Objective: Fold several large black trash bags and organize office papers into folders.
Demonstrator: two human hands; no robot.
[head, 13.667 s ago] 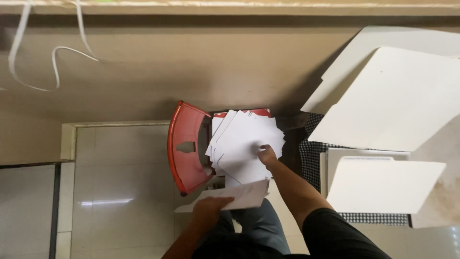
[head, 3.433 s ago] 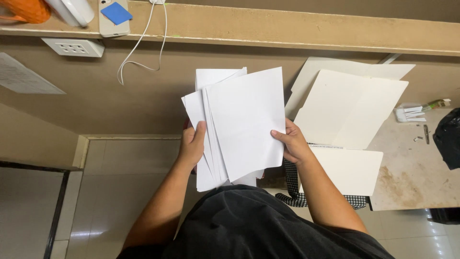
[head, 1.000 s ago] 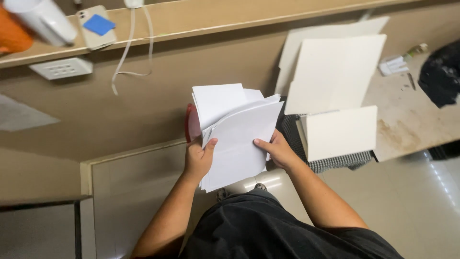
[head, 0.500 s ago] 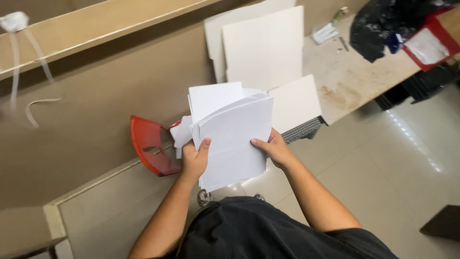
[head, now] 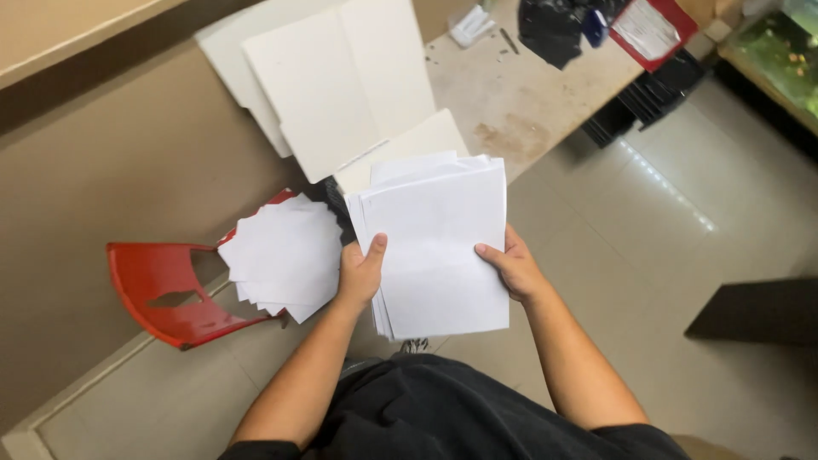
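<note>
A stack of white paper sheets (head: 434,238) is held upright in front of me by both hands. My left hand (head: 361,273) grips its left edge with the thumb on top. My right hand (head: 514,266) holds the right edge, thumb across the front sheet. To the left, a red plastic chair (head: 162,285) carries a fanned pile of white papers (head: 285,255) on its seat, close to my left hand.
Large white boards (head: 328,77) lie on a stained worktable (head: 520,98) ahead. A black bag (head: 558,30) and a red folder (head: 648,30) sit at the table's far end. Tiled floor (head: 682,255) spreads to the right, with a dark object (head: 758,311) at the right edge.
My view has swung right and down; the chair with its paper pile now shows fully. The stack in my hands has been squared up and sits lower.
</note>
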